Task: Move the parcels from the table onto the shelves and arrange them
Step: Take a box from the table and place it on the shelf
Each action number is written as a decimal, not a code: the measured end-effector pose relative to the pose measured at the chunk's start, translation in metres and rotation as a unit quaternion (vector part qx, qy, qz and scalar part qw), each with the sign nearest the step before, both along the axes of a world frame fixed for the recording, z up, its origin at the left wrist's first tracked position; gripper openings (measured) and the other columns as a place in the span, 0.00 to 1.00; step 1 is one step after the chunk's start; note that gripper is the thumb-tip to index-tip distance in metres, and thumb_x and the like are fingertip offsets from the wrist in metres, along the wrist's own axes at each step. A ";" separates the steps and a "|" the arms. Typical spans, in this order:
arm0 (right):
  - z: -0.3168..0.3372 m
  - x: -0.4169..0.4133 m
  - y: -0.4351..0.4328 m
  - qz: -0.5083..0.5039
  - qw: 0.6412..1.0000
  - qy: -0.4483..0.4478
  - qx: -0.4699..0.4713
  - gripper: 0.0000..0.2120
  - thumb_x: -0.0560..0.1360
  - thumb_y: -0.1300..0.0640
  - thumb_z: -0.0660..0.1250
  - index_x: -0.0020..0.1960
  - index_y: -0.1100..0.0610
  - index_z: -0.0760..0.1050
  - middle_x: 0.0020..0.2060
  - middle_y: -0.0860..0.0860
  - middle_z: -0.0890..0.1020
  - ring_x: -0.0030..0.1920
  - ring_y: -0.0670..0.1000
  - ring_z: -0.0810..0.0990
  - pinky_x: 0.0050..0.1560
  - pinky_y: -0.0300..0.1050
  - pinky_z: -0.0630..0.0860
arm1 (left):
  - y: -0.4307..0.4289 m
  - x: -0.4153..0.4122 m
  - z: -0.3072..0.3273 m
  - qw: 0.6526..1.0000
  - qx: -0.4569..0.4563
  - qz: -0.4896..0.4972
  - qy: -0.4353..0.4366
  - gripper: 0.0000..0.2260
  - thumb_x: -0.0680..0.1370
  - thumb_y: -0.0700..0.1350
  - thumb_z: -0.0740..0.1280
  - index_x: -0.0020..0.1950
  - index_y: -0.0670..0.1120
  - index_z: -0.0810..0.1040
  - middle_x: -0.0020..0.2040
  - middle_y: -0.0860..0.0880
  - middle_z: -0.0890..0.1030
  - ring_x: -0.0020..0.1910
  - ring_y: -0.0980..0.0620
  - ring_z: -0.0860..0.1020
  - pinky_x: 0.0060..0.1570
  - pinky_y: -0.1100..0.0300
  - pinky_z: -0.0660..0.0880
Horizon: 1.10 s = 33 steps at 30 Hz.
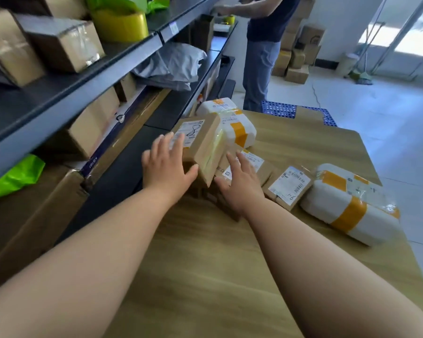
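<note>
A brown cardboard parcel with a white label lies tilted on other parcels at the wooden table's left edge. My left hand lies on its near left end, fingers straight and spread. My right hand is open too, resting on a flat brown parcel just right of it. Another flat labelled parcel lies further right. A white foam parcel with orange tape sits at the right edge, and a second white foam parcel lies behind the tilted box.
Dark metal shelves run along the left, holding cardboard boxes, a yellow tape roll, a grey bag and green bags. A person stands at the far end of the shelves. Stacked boxes and a blue crate are beyond the table.
</note>
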State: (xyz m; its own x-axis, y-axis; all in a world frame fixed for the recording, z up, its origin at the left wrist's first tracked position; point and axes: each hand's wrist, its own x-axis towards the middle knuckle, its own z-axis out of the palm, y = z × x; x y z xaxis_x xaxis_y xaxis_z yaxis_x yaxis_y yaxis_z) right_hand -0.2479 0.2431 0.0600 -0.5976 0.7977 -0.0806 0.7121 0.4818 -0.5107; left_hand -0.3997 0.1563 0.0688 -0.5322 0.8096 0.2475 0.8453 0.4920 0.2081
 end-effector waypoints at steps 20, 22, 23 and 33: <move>-0.013 -0.027 -0.003 -0.189 0.905 0.304 -0.229 0.20 0.79 0.44 0.62 0.66 0.51 0.65 0.54 0.45 0.73 0.52 0.46 0.73 0.41 0.38 0.70 | 0.002 -0.006 -0.031 0.839 0.164 0.072 -0.515 0.40 0.68 0.55 0.77 0.74 0.56 0.60 0.70 0.50 0.60 0.64 0.51 0.66 0.66 0.50 0.69; -0.013 -0.015 -0.003 -0.215 0.888 0.326 -0.241 0.17 0.79 0.44 0.61 0.63 0.51 0.65 0.49 0.44 0.72 0.47 0.43 0.73 0.41 0.40 0.70 | 0.001 0.006 -0.028 0.826 0.182 0.047 -0.531 0.41 0.65 0.59 0.77 0.72 0.58 0.59 0.70 0.52 0.64 0.66 0.52 0.67 0.66 0.48 0.69; -0.013 -0.009 -0.004 -0.225 0.883 0.334 -0.242 0.15 0.79 0.44 0.61 0.61 0.51 0.65 0.48 0.44 0.72 0.46 0.42 0.72 0.43 0.41 0.71 | 0.000 0.013 -0.028 0.814 0.192 0.035 -0.547 0.40 0.65 0.60 0.76 0.71 0.59 0.60 0.69 0.53 0.66 0.66 0.52 0.68 0.67 0.48 0.69; 0.002 0.077 -0.017 -0.288 0.852 0.391 -0.195 0.05 0.80 0.56 0.58 0.55 0.50 0.69 0.45 0.40 0.72 0.47 0.44 0.71 0.48 0.40 0.67 | -0.027 0.096 -0.030 0.736 0.242 0.025 -0.631 0.33 0.71 0.57 0.70 0.73 0.53 0.64 0.67 0.53 0.68 0.66 0.52 0.70 0.68 0.47 0.69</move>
